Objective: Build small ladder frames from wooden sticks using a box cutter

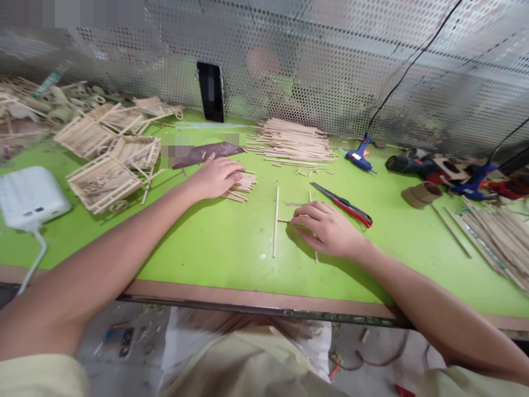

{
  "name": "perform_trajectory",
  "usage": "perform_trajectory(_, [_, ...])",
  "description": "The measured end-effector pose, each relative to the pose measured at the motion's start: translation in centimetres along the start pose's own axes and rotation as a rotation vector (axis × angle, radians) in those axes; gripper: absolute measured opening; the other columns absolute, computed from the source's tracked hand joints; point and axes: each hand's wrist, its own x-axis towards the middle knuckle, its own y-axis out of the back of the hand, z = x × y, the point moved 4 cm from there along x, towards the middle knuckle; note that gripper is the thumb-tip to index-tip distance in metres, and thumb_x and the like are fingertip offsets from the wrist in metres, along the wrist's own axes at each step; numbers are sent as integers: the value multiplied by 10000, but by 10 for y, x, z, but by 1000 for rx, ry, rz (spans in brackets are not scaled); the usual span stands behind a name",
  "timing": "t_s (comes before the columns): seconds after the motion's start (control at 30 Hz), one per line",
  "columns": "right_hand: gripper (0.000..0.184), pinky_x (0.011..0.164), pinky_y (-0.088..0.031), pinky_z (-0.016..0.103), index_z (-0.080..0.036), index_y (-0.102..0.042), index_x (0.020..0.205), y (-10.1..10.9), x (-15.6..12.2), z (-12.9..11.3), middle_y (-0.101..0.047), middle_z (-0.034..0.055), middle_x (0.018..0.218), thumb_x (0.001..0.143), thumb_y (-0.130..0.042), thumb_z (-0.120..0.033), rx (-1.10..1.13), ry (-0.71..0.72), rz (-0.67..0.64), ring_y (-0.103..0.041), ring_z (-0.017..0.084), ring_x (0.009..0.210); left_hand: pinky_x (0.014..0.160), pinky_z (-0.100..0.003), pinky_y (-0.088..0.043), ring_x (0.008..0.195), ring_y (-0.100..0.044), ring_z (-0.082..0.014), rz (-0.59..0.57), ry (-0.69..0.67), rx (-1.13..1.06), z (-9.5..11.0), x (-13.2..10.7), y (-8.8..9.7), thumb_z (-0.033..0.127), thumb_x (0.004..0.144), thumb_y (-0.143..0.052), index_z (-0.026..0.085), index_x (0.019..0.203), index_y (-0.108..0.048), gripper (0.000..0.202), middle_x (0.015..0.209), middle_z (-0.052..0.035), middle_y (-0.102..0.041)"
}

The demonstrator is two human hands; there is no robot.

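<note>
My left hand [215,176] rests on a small heap of short thin sticks [242,186] on the green table [215,242], fingers curled over them. My right hand [326,227] lies over a stick frame: a long upright stick [275,221], a second long stick [311,205] partly under the hand, and a short cross stick [284,221] pinched at my fingertips. A red and black utility knife [343,204] lies just beyond my right hand.
A big pile of sticks [291,141] sits at the back, beside a black phone [211,91] leaning on the mesh wall. Stick-built crates [108,157] stand left, a white power bank [28,196] far left. Blue glue guns [359,156], tape and more sticks [498,237] lie right.
</note>
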Motion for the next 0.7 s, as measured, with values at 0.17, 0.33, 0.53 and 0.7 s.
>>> perform_trajectory(0.17, [306,944,-598,464,-188,-775,1180,0,0,-1,-778,137,1153,1122,-488,-279,-11,19,11,-701,283,1072,1346,-695,-173,1450,-578,-340,-9,-12,6,4,0,2,496,1111,-366,240,1319,-763,516,1450,-90,-726])
perform_trajectory(0.33, [304,946,-594,463,-202,-777,1173,-1,0,0,-780,127,1157,1122,-487,-275,-2,13,-9,-700,279,1073,1314,-698,-247,1400,-608,-351,15,6,-13,2,1,1,503,1095,-381,212,1251,-756,499,1399,-122,-740])
perform_trajectory(0.53, [306,948,-592,462,-197,-779,1162,-1,1,-1,-781,127,1156,1124,-486,-276,1,16,-20,-700,277,1059,1300,-694,-281,1365,-634,-358,40,52,-18,-6,5,-2,505,1082,-407,202,1205,-764,484,1375,-143,-750])
perform_trajectory(0.7, [300,956,-590,461,-198,-786,1156,-1,1,-1,-782,130,1150,1123,-497,-271,8,21,-19,-702,278,1068,1328,-699,-222,1446,-586,-362,29,27,-31,-8,4,-5,488,1079,-420,235,1286,-788,493,1464,-102,-726])
